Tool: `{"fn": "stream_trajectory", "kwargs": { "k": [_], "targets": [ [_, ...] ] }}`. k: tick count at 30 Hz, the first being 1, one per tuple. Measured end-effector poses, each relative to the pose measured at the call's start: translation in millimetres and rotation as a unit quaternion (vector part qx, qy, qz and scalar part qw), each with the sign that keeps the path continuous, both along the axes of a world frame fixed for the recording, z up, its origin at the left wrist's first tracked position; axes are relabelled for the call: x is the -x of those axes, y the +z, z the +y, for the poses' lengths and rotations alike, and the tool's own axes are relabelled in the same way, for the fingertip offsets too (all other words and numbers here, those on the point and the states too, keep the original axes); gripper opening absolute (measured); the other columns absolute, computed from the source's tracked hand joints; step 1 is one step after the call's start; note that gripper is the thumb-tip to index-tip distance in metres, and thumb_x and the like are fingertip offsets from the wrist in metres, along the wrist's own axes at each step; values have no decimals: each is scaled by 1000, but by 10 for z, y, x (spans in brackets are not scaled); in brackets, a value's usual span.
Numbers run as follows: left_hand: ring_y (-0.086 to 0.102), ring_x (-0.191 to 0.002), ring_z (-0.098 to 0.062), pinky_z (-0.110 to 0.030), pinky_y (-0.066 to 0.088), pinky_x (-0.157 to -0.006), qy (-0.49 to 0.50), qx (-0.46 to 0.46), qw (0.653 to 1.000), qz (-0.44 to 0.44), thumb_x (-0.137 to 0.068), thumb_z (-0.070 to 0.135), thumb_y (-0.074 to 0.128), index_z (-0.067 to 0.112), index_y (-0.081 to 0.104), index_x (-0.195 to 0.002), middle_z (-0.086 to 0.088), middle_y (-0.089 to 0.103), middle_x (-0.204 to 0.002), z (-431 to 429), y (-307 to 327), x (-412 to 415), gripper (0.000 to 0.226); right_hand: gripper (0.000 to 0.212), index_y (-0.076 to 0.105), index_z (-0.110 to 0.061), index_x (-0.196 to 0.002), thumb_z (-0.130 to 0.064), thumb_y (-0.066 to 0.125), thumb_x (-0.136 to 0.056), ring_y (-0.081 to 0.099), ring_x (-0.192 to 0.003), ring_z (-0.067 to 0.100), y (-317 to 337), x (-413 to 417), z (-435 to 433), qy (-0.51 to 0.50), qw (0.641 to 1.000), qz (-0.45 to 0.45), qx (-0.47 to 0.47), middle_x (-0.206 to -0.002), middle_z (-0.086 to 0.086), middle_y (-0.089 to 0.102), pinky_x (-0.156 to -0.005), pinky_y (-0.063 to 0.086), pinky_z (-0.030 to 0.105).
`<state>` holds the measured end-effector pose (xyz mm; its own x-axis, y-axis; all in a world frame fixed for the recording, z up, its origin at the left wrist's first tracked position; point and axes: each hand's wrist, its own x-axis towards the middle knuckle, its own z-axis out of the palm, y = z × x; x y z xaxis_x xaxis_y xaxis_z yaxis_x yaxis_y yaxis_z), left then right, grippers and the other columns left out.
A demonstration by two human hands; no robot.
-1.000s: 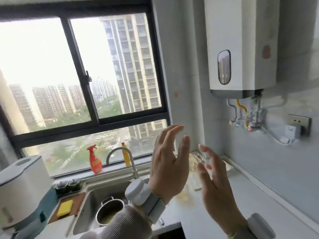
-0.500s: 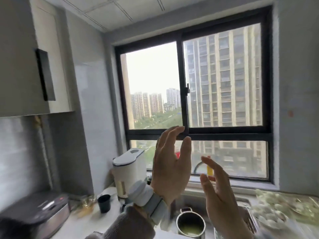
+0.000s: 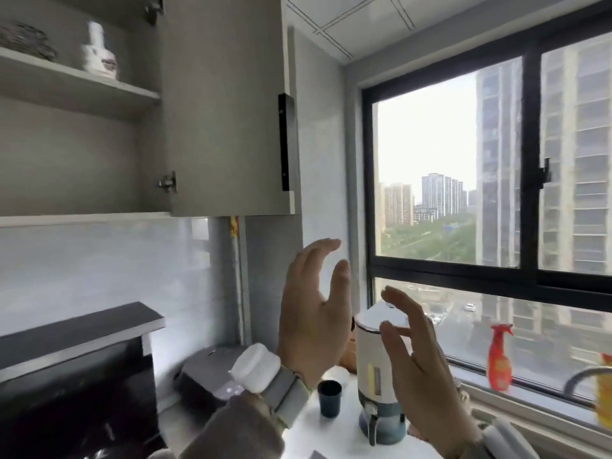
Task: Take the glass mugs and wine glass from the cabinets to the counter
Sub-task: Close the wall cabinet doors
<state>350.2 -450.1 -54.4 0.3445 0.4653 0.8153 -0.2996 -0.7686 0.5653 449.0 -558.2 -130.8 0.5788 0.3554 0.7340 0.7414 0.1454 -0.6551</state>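
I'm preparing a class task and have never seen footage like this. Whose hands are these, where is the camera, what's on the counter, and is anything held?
No machine here: a person wears a camera on the head, looking forward and down at their own hands. The left hand and right hand are raised, open and empty. Above, a cabinet door stands open; a white bottle sits on the shelf. On the counter stand a dark cup, a white dispenser and a grey appliance. No glass mugs or wine glass show in this view.
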Motion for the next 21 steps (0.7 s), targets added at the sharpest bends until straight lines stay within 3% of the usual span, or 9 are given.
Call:
{"fn": "stream_trajectory", "kwargs": {
  "k": [2,6,9,11,13,21],
  "targets": [
    [50,-128,1,-32,44,-110,26,7,1000,-12,-96,49,42,36,58,-131,21,56,-135,368,41,133,40,40,40,-57,-138,-48,40,-99,49,-133,5,92,35,412,30,999,-17,8,-133,-55,37,-98,38,14],
    [51,-123,6,-19,45,-103,48,5,999,-13,-95,49,41,35,57,-133,20,56,-137,685,93,270,44,49,45,-49,-140,-57,39,-92,54,-129,9,251,49,783,54,998,-31,-13,-138,-45,45,-94,40,12],
    [51,-128,1,-24,44,-107,78,-12,997,-10,-96,49,41,31,58,-135,17,57,-138,900,136,320,46,43,47,-44,-140,-49,44,-97,52,-132,3,411,-14,1075,78,996,-39,-25,-140,-34,53,-97,44,18],
    [52,-128,-3,-29,45,-109,100,-12,995,-17,-95,49,41,29,59,-134,15,58,-137,1091,205,325,48,38,47,-42,-140,-29,52,-105,52,-131,-1,585,-104,1335,110,992,-42,-36,-140,-30,54,-97,46,20],
    [52,-128,-4,-33,45,-109,114,-13,993,-13,-95,48,41,29,59,-134,14,59,-138,1181,267,324,48,45,44,-40,-141,-16,54,-104,55,-130,-1,772,-155,1480,134,989,-27,-51,-138,-32,53,-99,46,22],
    [48,-137,-6,-39,42,-115,110,-15,994,10,-94,49,40,33,47,-148,11,51,-151,1481,581,-104,57,56,35,-34,-152,-21,58,-103,45,-132,-4,1223,-589,2008,147,989,-13,-6,-149,-21,42,-101,42,19]
  ]
}}
